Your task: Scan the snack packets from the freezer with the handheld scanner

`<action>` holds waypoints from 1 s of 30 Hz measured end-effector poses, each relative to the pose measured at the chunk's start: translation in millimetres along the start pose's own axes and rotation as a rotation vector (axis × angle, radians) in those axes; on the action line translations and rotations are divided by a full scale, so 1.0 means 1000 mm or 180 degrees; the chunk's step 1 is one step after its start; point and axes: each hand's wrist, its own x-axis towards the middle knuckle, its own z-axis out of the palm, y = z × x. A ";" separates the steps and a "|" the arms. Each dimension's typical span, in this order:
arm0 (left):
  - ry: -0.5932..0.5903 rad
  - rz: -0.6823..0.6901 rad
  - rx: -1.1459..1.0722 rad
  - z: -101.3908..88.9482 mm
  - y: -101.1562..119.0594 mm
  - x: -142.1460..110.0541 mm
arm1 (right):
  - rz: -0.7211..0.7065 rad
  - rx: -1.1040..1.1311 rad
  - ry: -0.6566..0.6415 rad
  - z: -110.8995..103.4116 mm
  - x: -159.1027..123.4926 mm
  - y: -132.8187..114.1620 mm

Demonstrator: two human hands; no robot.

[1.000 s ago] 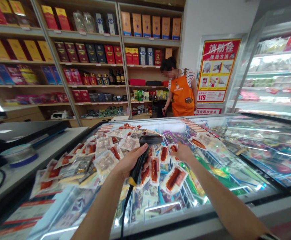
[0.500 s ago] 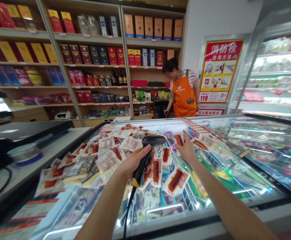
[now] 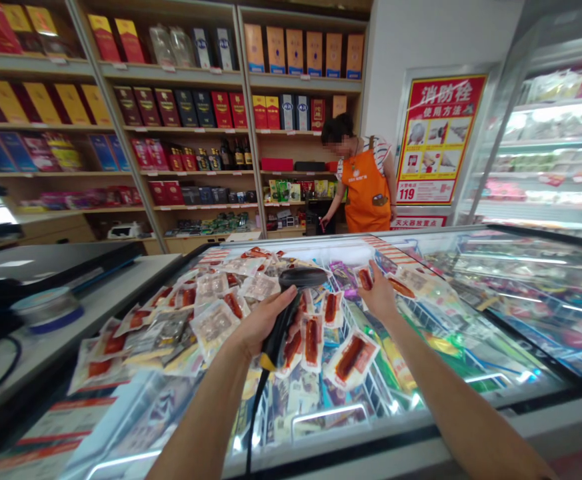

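My left hand point(image 3: 265, 321) is wrapped round the handle of a black barcode scanner point(image 3: 303, 276), whose cable hangs down toward me. The scanner's head points right, over the freezer's glass top. In my right hand point(image 3: 379, 297) is a small vacuum-packed sausage point(image 3: 365, 278), pinched between the fingers to the right of the scanner head. Below and between my hands lie several more sausage packs, among them a larger one point(image 3: 351, 359) and a narrow one point(image 3: 313, 341). Left of the scanner spreads a heap of clear food packs point(image 3: 215, 327). Another sausage pack point(image 3: 401, 287) rests just beyond my right hand.
A chest freezer point(image 3: 321, 427) with a glass lid fills the foreground, baskets of goods showing beneath. At left is a counter with a tape roll point(image 3: 48, 310). A person in an orange apron point(image 3: 367, 190) stands behind the freezer, before shelves of boxes point(image 3: 185, 107).
My right hand has shifted slightly to the right with the sausage pack. The scanner in my left hand has moved a little left. The other person's hand has moved slightly left.
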 end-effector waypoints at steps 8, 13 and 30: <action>0.0268 -0.0082 0.0015 -0.009 0.003 0.001 | 0.0496 -0.1137 0.0569 -0.029 0.014 0.033; 0.0274 -0.0121 -0.0010 -0.007 0.005 -0.001 | -0.0236 -0.0426 -0.0997 -0.007 -0.016 -0.032; 0.0054 -0.0061 0.0166 -0.003 0.001 0.000 | -0.0620 0.0708 0.0115 0.016 -0.015 -0.021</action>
